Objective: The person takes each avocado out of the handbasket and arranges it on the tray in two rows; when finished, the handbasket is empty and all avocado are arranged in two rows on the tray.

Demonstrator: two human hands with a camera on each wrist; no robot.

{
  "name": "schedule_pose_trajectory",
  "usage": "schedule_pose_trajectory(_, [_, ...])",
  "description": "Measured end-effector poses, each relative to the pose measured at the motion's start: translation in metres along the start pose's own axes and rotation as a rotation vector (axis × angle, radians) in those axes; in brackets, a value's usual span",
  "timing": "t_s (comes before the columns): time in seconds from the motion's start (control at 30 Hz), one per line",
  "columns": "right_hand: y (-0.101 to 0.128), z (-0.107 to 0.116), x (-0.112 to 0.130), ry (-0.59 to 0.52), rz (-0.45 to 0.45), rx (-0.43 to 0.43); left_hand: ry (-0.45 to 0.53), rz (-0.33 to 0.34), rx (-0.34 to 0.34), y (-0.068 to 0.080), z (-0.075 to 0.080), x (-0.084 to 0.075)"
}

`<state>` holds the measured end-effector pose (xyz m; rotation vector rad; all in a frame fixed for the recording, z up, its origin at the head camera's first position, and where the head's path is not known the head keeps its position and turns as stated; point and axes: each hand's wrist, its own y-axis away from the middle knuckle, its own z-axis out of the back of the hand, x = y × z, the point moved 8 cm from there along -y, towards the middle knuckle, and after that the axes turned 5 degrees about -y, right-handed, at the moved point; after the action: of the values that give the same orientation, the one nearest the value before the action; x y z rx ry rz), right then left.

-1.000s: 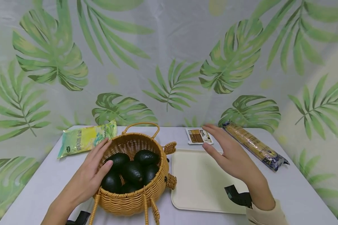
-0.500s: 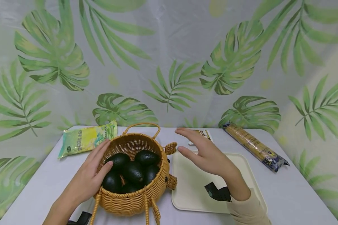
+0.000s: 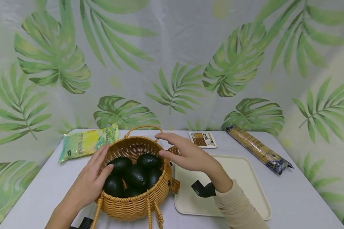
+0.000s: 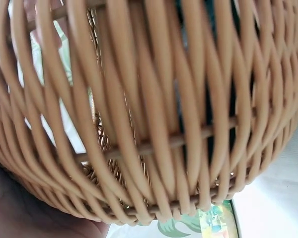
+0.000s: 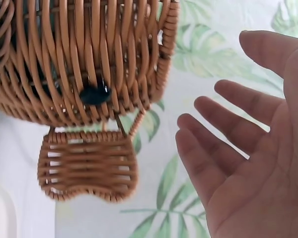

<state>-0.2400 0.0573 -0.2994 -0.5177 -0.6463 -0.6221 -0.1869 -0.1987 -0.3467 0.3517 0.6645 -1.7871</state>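
In the head view, a wicker basket (image 3: 132,208) with animal-like ears and small dark eyes holds several dark green avocados (image 3: 135,176). My left hand (image 3: 89,178) rests along its left side, fingers extended and thumb reaching over the rim toward the avocados. In the left wrist view, the woven wall (image 4: 154,99) fills most of the picture, with part of the hand at lower left. My right hand (image 3: 190,154) is at the basket's right rim, fingers pointing left. The right wrist view shows that hand (image 5: 253,158) with spread thumb and extended fingers, apart from the basket wall (image 5: 89,59).
Under the right forearm lies a cream tray (image 3: 255,190). Behind the basket at left is a yellow-green packet (image 3: 86,143). A small white-and-brown packet (image 3: 203,140) lies at the back, with a long wrapped package (image 3: 256,148), golden with dark ends, at right.
My right hand has moved left, from over the tray to the basket's right rim, uncovering the small packet. The left hand and basket stay in place.
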Motion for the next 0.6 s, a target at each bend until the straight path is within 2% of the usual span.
schedule_pose_trajectory(0.17, [-0.014,-0.014,0.003,0.036,0.013,0.085,0.006,0.013,0.013,-0.001,-0.001,0.001])
schedule_pose_trajectory(0.4, [-0.024,-0.025,0.016,0.184,0.034,0.157,0.012,0.01,0.016,-0.002,-0.001,-0.001])
schedule_pose_trajectory(0.6, [-0.033,-0.042,0.026,0.212,0.042,0.256,0.011,0.007,0.015,-0.001,0.0,0.001])
